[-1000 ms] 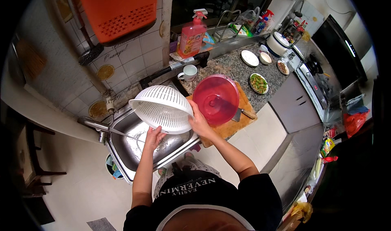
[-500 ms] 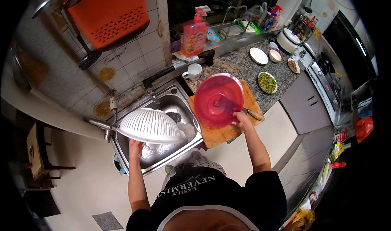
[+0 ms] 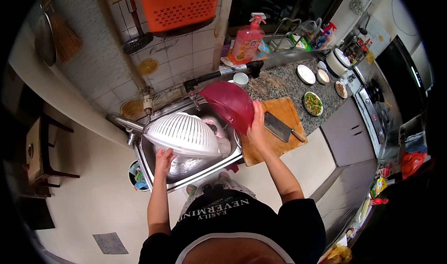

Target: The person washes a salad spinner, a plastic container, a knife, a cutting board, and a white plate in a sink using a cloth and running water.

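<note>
My left hand grips the near rim of a white slotted colander, which is tilted over the metal sink. In my right hand is a pink-red plastic basin, tipped on its side above the sink's right edge. Pale, wet-looking pieces lie in the sink, partly covered by the colander; I cannot make out their kind. To the right of the basin, a cleaver with a wooden handle lies on a wooden cutting board.
A faucet reaches over the sink's left side. Behind the sink stand a white mug and a red pump bottle. Dishes, including chopped green food, sit on the granite counter. An orange basket hangs above.
My right hand has lifted the basin off the cutting board, moved it left and tipped it toward the sink. The cleaver is now uncovered. The colander stays in my left hand over the sink.
</note>
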{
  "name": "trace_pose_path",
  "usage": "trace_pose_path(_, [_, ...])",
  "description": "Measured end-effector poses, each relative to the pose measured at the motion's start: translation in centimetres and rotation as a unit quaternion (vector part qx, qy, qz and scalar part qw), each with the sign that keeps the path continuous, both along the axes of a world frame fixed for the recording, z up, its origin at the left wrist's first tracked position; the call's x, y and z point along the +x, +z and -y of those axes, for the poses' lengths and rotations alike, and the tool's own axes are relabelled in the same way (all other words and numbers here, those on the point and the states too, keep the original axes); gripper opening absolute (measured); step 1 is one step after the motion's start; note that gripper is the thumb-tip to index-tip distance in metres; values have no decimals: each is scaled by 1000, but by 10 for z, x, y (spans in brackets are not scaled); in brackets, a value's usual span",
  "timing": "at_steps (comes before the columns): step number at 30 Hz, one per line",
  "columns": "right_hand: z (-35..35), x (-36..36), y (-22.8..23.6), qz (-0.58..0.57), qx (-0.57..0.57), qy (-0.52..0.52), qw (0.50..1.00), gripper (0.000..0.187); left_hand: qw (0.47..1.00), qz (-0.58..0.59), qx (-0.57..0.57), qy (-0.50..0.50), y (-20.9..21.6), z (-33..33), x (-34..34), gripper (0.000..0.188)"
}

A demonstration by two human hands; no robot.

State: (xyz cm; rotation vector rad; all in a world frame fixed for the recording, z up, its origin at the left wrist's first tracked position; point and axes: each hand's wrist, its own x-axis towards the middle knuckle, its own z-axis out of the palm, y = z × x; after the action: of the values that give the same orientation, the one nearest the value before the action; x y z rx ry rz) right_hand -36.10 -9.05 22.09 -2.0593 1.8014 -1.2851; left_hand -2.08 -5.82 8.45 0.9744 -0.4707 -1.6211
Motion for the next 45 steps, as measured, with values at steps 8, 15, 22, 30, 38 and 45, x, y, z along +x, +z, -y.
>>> trace_pose_path(8, [-22,24,-63,401,72,-11,913,73,995,34,38,-81,24,14,-38,30])
trace_pose_path(15, [-42,32,-113,624,125,33,770,58,931,297,15,-211,59,30,-67,39])
trace_pose_path(22, [-53,5,-82,727,219,71,647,61,953,239,46,-181,91,37,-103,43])
trace_pose_path(30, [1,-107,-35,613,313,142,711,31,950,263,-20,-166,61,30,-118,55])
trace_pose_path(38, [30,-149,-38,553,306,74,771,21,927,300,-14,-223,92,21,-162,61])
trace_pose_path(45, [34,-223,-50,637,211,14,741,18,881,359,-118,-285,111,61,-237,57])
